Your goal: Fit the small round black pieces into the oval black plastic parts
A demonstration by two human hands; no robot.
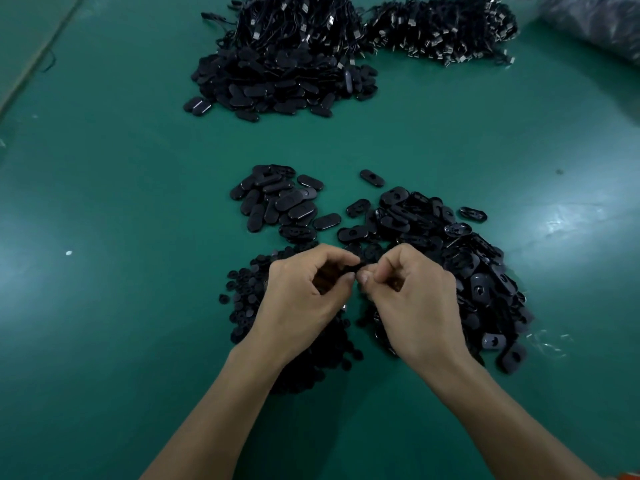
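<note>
Both forearms come in from 6 o'clock, and the left hand (301, 292) and right hand (419, 296) meet fingertip to fingertip over the green table (121, 237). Fingers on both are curled, pinching a black piece (356, 268) between them, too hidden to say if it's oval or round. Round pieces (239, 306) heap at 9 o'clock under the left hand, open oval parts (485, 271) pile at 3 o'clock, closed ovals (277, 202) sit at 12, and a cabled heap (284, 64) lies farther back.
</note>
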